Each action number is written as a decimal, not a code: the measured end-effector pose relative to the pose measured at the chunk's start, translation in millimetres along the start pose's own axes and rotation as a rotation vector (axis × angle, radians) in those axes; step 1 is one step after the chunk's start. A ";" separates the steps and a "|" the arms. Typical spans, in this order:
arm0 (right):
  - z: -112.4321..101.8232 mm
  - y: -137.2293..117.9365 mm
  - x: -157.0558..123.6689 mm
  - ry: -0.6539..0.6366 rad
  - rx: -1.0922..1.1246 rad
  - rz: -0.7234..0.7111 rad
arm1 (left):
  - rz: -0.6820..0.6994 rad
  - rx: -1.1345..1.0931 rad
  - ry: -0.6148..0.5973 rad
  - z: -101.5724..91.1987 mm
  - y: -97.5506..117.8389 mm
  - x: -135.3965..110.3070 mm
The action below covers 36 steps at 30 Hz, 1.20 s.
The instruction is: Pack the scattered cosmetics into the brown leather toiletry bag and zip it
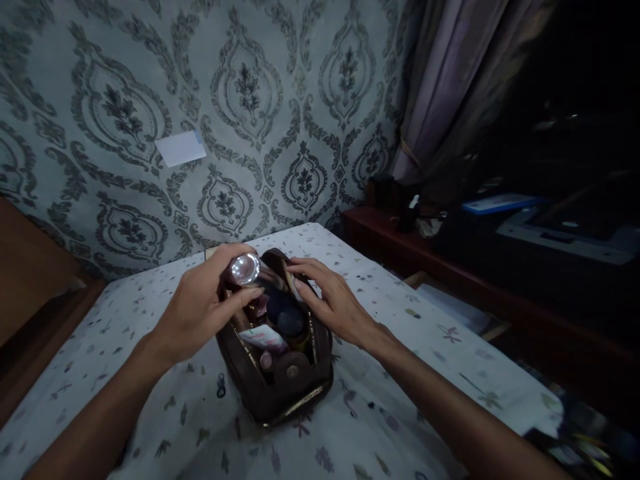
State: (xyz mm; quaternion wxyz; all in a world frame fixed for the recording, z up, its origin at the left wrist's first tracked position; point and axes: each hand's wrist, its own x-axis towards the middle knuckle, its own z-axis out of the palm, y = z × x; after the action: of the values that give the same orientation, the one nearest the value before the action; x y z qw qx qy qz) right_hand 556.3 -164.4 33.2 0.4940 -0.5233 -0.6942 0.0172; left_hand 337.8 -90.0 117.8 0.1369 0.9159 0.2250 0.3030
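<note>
A dark brown zip bag (255,393) stands unzipped on the patterned sheet, gold zipper teeth along its edges. My left hand (200,300) is closed around a cylindrical bottle (245,269) whose shiny round end faces me, over the bag's left side. At the opposite side, my right hand (333,293) grips the rim with thumb and fingers. Inside the bag lie a dark round-topped container (290,323), a white printed packet (263,337) and a small pinkish tube (266,361). Deeper contents are too dark to make out.
The bag rests on a bed-like surface with a leaf-print sheet (190,413). Behind it rises a patterned wall (280,87) with a white switch plate (181,148). To the right are a dark red ledge (373,230), an open drawer (455,307) and a curtain (440,73).
</note>
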 end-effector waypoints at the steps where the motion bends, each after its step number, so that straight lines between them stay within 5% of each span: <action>1: 0.0 0.0 -0.1 -0.002 0.003 -0.001 | -0.015 -0.031 0.002 0.2 -1.5 1.2; 9: 1.1 4.1 -2.3 -0.013 -0.001 -0.003 | 0.005 -0.012 0.017 5.0 1.3 8.3; 17: 1.3 2.5 -2.1 -0.013 0.014 0.030 | -0.003 0.093 0.122 -12.6 12.0 11.8; 32: 0.8 0.5 -0.1 -0.047 -0.051 0.042 | -0.234 0.224 -0.185 2.7 -10.6 15.8; 36: -0.1 -1.2 0.1 -0.049 -0.049 0.059 | -0.228 0.364 -0.174 1.8 -24.2 16.6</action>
State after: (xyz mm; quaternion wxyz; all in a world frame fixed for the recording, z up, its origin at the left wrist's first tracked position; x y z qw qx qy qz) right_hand 555.6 -165.0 34.0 0.4629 -0.5549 -0.6907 0.0276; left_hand 342.8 -61.1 115.2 0.0220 0.9169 0.3652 0.1597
